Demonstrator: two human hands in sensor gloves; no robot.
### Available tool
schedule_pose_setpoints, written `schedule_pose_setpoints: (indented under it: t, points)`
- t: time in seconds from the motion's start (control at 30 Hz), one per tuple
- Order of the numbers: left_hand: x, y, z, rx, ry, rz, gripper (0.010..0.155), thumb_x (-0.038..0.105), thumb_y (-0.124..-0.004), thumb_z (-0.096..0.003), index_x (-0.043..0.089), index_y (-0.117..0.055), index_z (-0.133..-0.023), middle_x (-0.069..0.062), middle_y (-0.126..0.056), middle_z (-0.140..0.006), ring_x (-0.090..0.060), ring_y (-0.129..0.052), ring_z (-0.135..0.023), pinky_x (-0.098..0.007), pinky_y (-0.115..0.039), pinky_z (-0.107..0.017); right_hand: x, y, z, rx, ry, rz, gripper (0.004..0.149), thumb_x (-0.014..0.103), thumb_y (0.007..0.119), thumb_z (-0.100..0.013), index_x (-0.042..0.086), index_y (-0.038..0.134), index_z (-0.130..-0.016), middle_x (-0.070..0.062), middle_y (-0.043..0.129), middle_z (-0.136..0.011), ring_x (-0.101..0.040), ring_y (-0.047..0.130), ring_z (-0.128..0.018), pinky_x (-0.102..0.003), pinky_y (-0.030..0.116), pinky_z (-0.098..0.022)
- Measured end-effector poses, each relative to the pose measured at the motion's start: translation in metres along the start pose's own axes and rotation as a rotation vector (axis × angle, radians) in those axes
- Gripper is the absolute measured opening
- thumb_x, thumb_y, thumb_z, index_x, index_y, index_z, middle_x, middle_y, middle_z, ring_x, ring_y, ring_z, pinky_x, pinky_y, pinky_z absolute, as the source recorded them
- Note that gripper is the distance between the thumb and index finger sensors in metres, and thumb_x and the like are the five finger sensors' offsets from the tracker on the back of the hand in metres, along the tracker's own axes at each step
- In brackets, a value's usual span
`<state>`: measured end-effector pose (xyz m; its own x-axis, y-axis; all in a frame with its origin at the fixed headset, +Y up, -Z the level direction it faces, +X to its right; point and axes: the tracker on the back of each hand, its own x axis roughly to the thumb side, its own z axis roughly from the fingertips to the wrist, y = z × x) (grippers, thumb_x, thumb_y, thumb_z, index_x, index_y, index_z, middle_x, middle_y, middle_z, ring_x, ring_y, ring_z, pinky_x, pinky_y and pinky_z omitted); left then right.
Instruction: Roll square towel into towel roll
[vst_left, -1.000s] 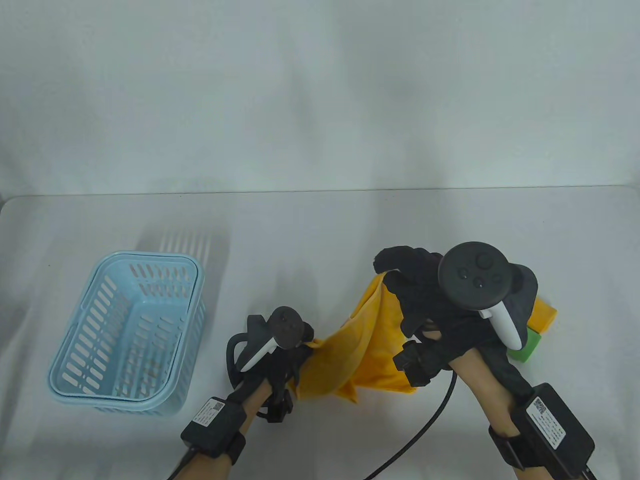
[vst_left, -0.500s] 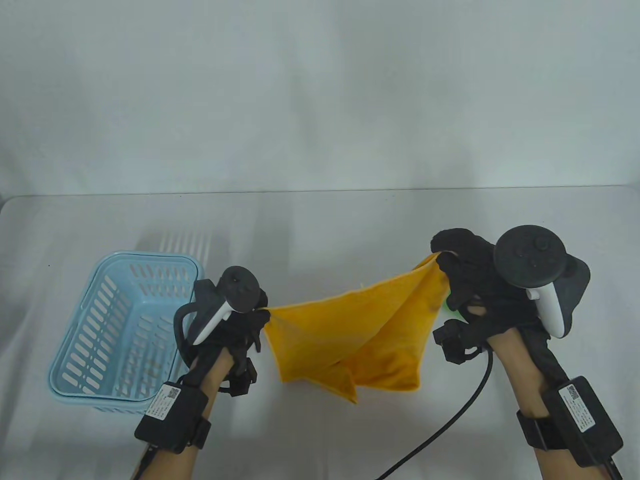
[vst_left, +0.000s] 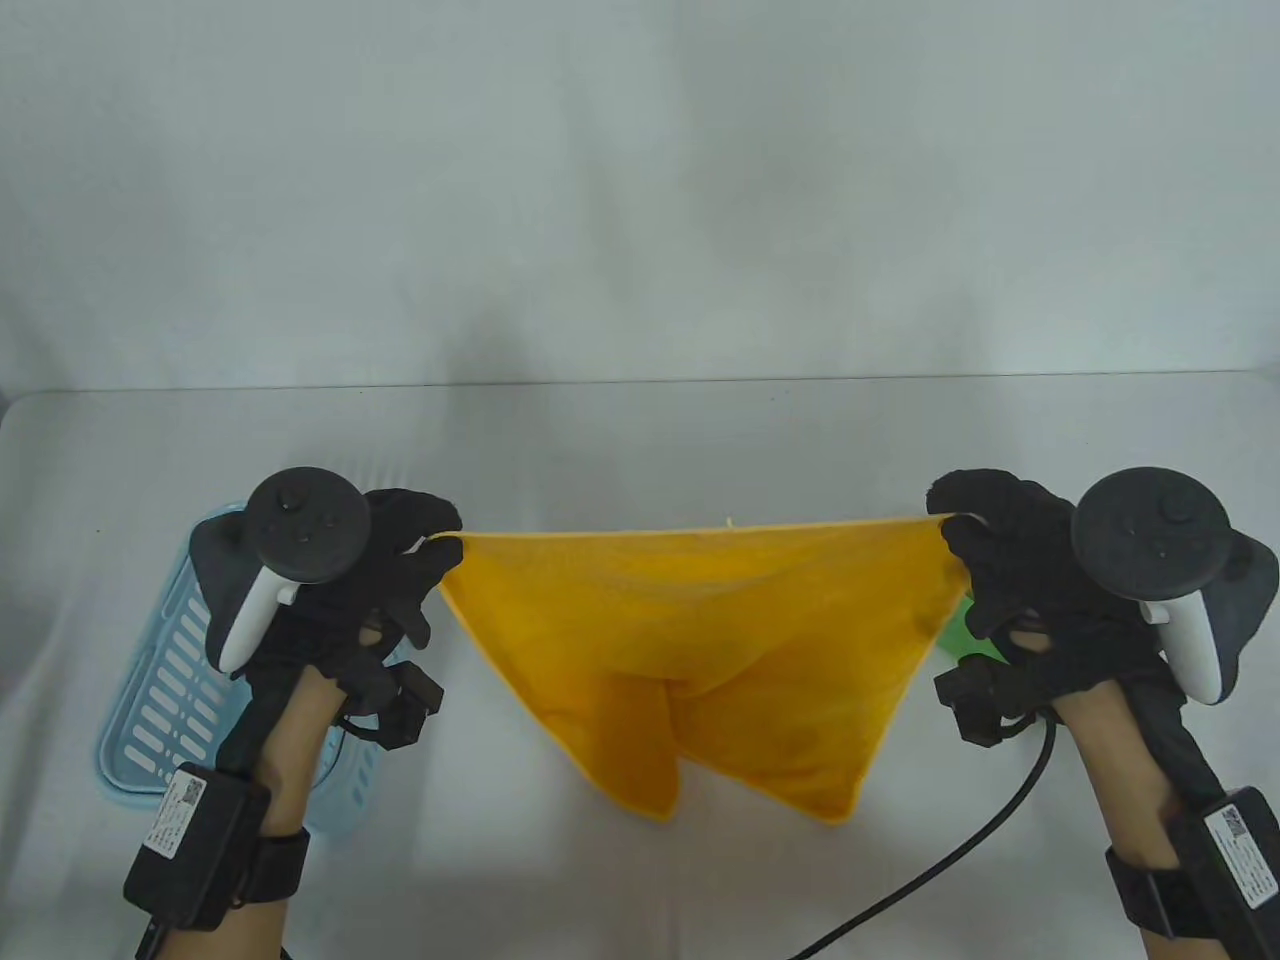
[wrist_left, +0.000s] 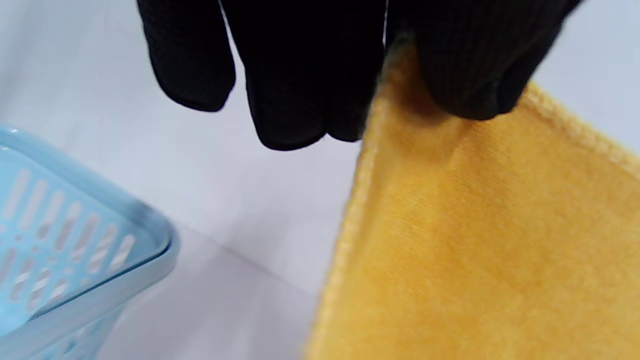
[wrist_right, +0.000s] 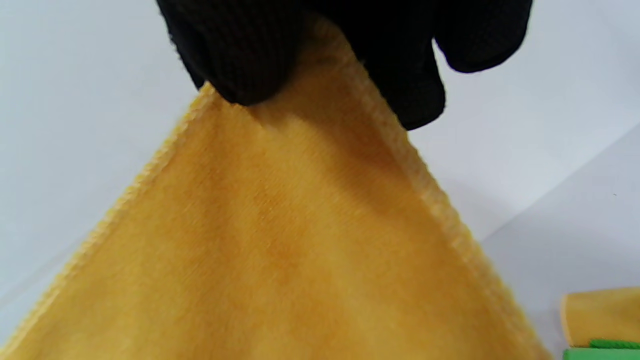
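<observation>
A yellow square towel hangs spread in the air above the table, its top edge stretched taut between both hands. My left hand pinches the towel's left top corner, and the left wrist view shows the thumb and fingertips clamped on the yellow towel. My right hand pinches the right top corner. In the right wrist view, black fingertips grip the yellow towel at its corner. The two lower corners dangle free near the table.
A light blue slotted basket stands at the left, partly under my left arm, its rim close to the towel. Folded yellow and green cloths lie behind my right hand. A black cable trails from the right wrist.
Both hands moved apart and lifted, the left one going left over the basket, the right one right. The towel went from a bunched hang to a spread sheet with a taut top edge.
</observation>
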<state>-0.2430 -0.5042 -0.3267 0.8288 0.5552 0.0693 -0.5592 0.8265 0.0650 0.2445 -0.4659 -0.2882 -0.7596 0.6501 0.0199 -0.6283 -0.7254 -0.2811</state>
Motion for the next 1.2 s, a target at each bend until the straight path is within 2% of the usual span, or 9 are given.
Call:
schedule_pose_setpoints:
  t: [0.2,0.33,0.43,0.7,0.77,0.87,1.0,1.07,1.2]
  points:
    - [0.012,0.039,0.020,0.070,-0.120,0.087,0.041,0.042,-0.083,-0.0390,0.037,-0.087,-0.080,0.007,-0.094,-0.086,-0.023,-0.101,-0.076,-0.052,-0.076,-0.065,0.014,-0.031,0.017,-0.038,-0.084,-0.066,0.037,0.031,0.085,-0.035,0.040,0.085,-0.072,0.004,0.096,-0.065,-0.025,0.095,-0.062,-0.054,0.072,-0.059]
    - [0.018,0.053,0.017,0.095,-0.143,0.126,0.041,0.042,-0.083,-0.0393,0.036,-0.087,-0.080,0.008,-0.097,-0.081,-0.021,-0.103,-0.072,-0.052,-0.075,-0.065,0.020,-0.041,0.009,-0.063,-0.088,-0.086,0.038,0.030,0.085,-0.035,0.039,0.086,-0.072,0.004,0.096,-0.066,-0.025,0.095,-0.063,-0.054,0.071,-0.059]
    - [0.019,0.052,-0.007,0.094,-0.080,0.070,0.041,0.042,-0.083,-0.0391,0.036,-0.087,-0.080,0.009,-0.097,-0.081,-0.021,-0.102,-0.072,-0.052,-0.075,-0.066,0.021,-0.029,-0.015,-0.067,-0.039,-0.037,0.038,0.030,0.084,-0.035,0.039,0.086,-0.072,0.004,0.095,-0.066,-0.025,0.095,-0.063,-0.055,0.071,-0.060]
    - [0.005,0.008,-0.084,0.074,0.165,-0.102,0.040,0.042,-0.084,-0.0367,0.038,-0.087,-0.077,0.011,-0.097,-0.080,-0.018,-0.102,-0.072,-0.051,-0.075,-0.066,0.001,0.062,-0.097,-0.122,0.145,0.306,0.039,0.031,0.082,-0.034,0.036,0.085,-0.073,0.005,0.095,-0.064,-0.023,0.095,-0.062,-0.054,0.071,-0.060]
    - [0.010,0.010,-0.088,0.110,0.148,-0.097,0.040,0.042,-0.084,-0.0365,0.040,-0.087,-0.076,0.013,-0.096,-0.081,-0.018,-0.101,-0.074,-0.051,-0.075,-0.067,0.002,0.065,-0.107,-0.181,0.169,0.299,0.038,0.032,0.081,-0.034,0.037,0.084,-0.072,0.006,0.094,-0.064,-0.023,0.094,-0.063,-0.054,0.071,-0.060]
    - [0.029,0.036,-0.082,0.197,0.069,-0.055,0.040,0.043,-0.083,-0.0368,0.041,-0.087,-0.077,0.013,-0.095,-0.082,-0.017,-0.100,-0.076,-0.051,-0.074,-0.068,0.013,0.043,-0.112,-0.290,0.167,0.141,0.038,0.033,0.081,-0.035,0.039,0.083,-0.072,0.006,0.092,-0.069,-0.024,0.092,-0.068,-0.054,0.070,-0.061]
    - [0.041,0.062,-0.073,0.216,0.020,-0.052,0.040,0.043,-0.083,-0.0374,0.041,-0.086,-0.077,0.013,-0.093,-0.085,-0.018,-0.098,-0.079,-0.052,-0.072,-0.069,0.023,0.014,-0.107,-0.287,0.144,-0.025,0.038,0.034,0.081,-0.035,0.040,0.083,-0.072,0.006,0.087,-0.080,-0.026,0.088,-0.075,-0.054,0.068,-0.063]
    - [0.038,0.058,-0.071,0.195,0.030,-0.052,0.040,0.043,-0.083,-0.0373,0.041,-0.086,-0.077,0.012,-0.092,-0.086,-0.018,-0.097,-0.080,-0.052,-0.072,-0.069,0.021,0.011,-0.102,-0.263,0.143,-0.049,0.038,0.034,0.081,-0.035,0.040,0.083,-0.072,0.006,0.087,-0.081,-0.026,0.088,-0.077,-0.054,0.068,-0.063]
    - [0.016,0.020,-0.069,0.088,0.085,-0.086,0.040,0.042,-0.083,-0.0374,0.040,-0.087,-0.078,0.011,-0.092,-0.087,-0.020,-0.097,-0.080,-0.053,-0.072,-0.069,-0.002,0.034,-0.091,-0.169,0.184,0.020,0.038,0.034,0.081,-0.035,0.040,0.083,-0.072,0.006,0.088,-0.083,-0.027,0.088,-0.079,-0.055,0.068,-0.063]
